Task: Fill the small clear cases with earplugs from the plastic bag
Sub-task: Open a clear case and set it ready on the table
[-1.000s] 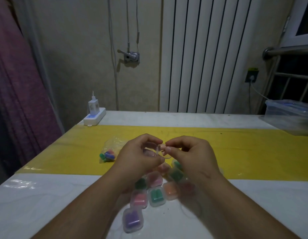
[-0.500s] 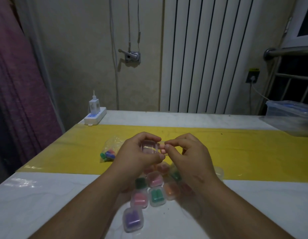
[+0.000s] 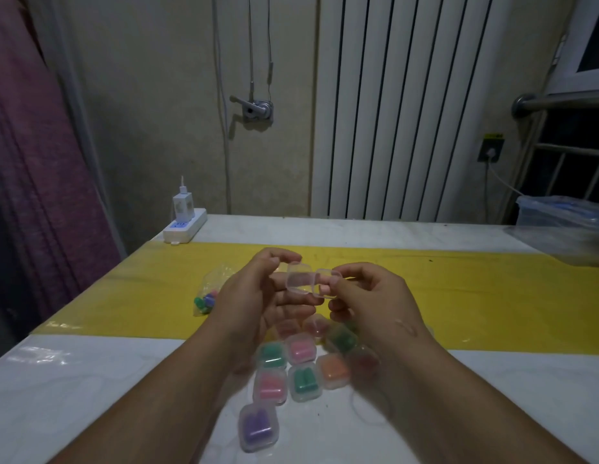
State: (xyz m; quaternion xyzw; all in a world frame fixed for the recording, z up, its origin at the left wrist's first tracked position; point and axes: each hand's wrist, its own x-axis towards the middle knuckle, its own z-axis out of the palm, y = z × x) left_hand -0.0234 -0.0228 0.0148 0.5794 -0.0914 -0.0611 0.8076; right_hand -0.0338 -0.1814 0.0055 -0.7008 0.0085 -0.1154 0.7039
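Both hands are raised over the yellow strip (image 3: 459, 296), which lies bare to the right. The left hand (image 3: 254, 296) and right hand (image 3: 368, 303) each pinch one half of the clear case (image 3: 308, 281), which is spread open and looks empty. The plastic bag (image 3: 211, 289) of earplugs lies to the left, near the table (image 3: 90, 380) edge. Filled cases (image 3: 305, 380) cluster below the wrists.

home room, radiator (image 3: 402, 108), power strip (image 3: 186, 228)

No legible text anywhere; possibly print on the yellow sticker (image 3: 494, 135) above the wall socket (image 3: 490, 152).
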